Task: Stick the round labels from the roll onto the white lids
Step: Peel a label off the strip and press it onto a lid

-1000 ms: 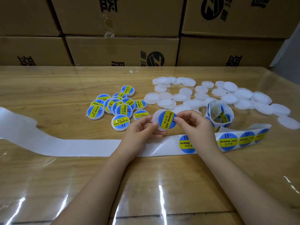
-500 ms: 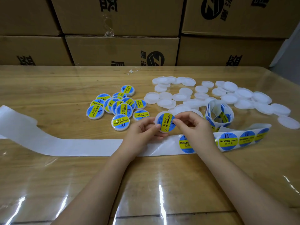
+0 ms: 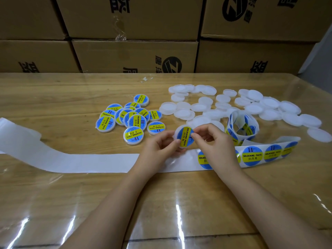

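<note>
Both hands hold one white lid (image 3: 185, 136) with a blue and yellow round label on its face, tilted toward me above the table. My left hand (image 3: 158, 150) grips its left and lower edge. My right hand (image 3: 213, 142) pinches its right edge with thumb on the label. The label roll (image 3: 241, 127) stands to the right; its strip (image 3: 255, 155) carries more labels. Several bare white lids (image 3: 222, 106) lie spread behind it. A pile of labelled lids (image 3: 129, 118) lies to the left.
Empty white backing paper (image 3: 71, 161) runs left across the wooden table (image 3: 53, 90), which is covered by clear film. Stacked cardboard boxes (image 3: 134, 54) form a wall along the table's far edge.
The label has been pressed down onto the lid. The lid and both hands have sunk slightly toward the table.
</note>
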